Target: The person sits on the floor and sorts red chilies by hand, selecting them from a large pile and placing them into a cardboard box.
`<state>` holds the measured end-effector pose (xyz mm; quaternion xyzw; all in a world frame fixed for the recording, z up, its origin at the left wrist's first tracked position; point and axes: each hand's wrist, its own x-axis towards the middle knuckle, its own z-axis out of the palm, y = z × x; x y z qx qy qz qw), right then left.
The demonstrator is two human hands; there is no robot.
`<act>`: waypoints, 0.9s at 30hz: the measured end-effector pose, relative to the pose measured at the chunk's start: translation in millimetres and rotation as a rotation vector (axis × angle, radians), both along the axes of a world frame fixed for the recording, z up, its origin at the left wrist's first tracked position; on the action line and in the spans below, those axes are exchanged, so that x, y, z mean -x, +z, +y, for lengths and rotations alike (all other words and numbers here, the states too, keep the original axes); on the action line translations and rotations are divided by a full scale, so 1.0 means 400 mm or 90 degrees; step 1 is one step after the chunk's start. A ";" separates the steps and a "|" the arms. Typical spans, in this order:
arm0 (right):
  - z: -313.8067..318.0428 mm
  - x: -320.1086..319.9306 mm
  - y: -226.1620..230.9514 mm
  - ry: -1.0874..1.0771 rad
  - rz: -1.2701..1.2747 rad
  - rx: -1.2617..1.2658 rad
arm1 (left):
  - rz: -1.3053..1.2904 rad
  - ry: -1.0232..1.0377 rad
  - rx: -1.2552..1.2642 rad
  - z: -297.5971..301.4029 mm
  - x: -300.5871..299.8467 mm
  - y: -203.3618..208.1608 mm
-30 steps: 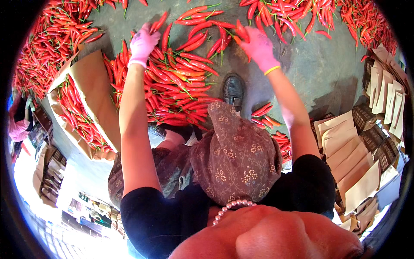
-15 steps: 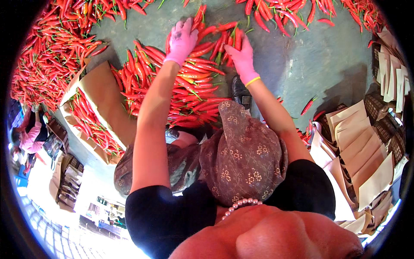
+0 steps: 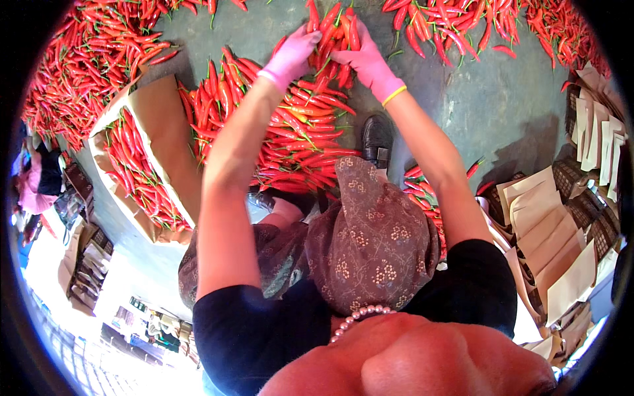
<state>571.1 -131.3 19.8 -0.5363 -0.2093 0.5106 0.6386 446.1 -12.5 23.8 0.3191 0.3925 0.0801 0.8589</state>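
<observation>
Both my hands wear pink gloves and are stretched out ahead of me, closed around a bunch of red chili peppers with green stems. My left hand clasps the bunch from its left side. From the right, my right hand wraps it, its thumb lying across the front; a yellow band rings that wrist. Just below them, a laid-out pile of red chili peppers covers the floor. To the left of that pile lies an open brown paper bag, with chili peppers showing inside it.
A large heap of chili peppers spreads at the far left, more peppers at the far right. Brown paper sheets or bags stand in dark crates on the right. My black shoe rests beside the pile. Another person is at the left edge.
My hands have drawn closer together and now gather a bunch of chili peppers between them. My left hand has moved right; my right hand has shifted slightly up and left.
</observation>
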 end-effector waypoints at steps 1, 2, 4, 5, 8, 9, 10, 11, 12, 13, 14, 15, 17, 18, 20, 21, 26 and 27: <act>0.009 0.043 0.053 -0.007 0.007 -0.023 | -0.007 -0.008 -0.003 0.011 0.034 0.062; 0.012 0.091 0.111 -0.020 0.012 -0.040 | -0.022 -0.025 0.000 0.022 0.081 0.134; 0.049 0.233 0.235 0.007 0.124 -0.145 | -0.008 -0.034 -0.018 0.062 0.228 0.296; 0.064 0.312 0.285 0.020 0.225 -0.163 | 0.015 -0.020 -0.035 0.083 0.321 0.369; 0.143 0.574 0.422 0.098 0.315 -0.182 | 0.180 0.017 -0.139 0.181 0.647 0.555; 0.163 0.607 0.466 0.192 0.339 -0.125 | 0.168 -0.016 -0.227 0.215 0.763 0.582; 0.184 0.647 0.510 0.290 0.362 -0.067 | 0.155 0.024 -0.117 0.246 0.843 0.636; 0.201 0.688 0.482 0.323 0.227 -0.121 | 0.214 0.093 -0.191 0.233 0.903 0.680; 0.217 0.722 0.456 0.338 0.072 -0.170 | 0.211 0.095 -0.178 0.260 1.007 0.680; 0.231 0.772 0.427 0.343 -0.064 -0.216 | 0.234 0.115 -0.184 0.275 1.146 0.658; 0.228 0.771 0.400 0.413 -0.079 -0.260 | 0.412 -0.011 -0.463 0.242 1.266 0.629; 0.206 0.685 0.413 0.510 0.103 -0.144 | 0.497 -0.185 -0.631 0.204 1.312 0.581; 0.243 0.596 0.207 0.453 -0.442 -0.298 | 0.576 -0.138 -0.636 0.113 1.295 0.502; 0.252 0.487 0.103 0.481 -0.733 -0.234 | 0.518 0.088 -0.463 0.077 1.236 0.383; 0.220 0.337 0.039 0.458 -1.130 -0.044 | 1.017 -0.156 -0.876 0.079 1.232 0.257; 0.222 0.249 -0.024 0.615 -1.224 0.028 | 0.912 -0.109 -0.879 0.101 1.211 0.236; 0.224 0.168 0.072 0.678 -1.205 0.281 | 0.760 -0.105 -0.785 0.164 1.320 0.220; 0.224 0.167 0.076 0.671 -1.183 0.345 | 0.905 -0.173 -0.811 0.156 1.326 0.204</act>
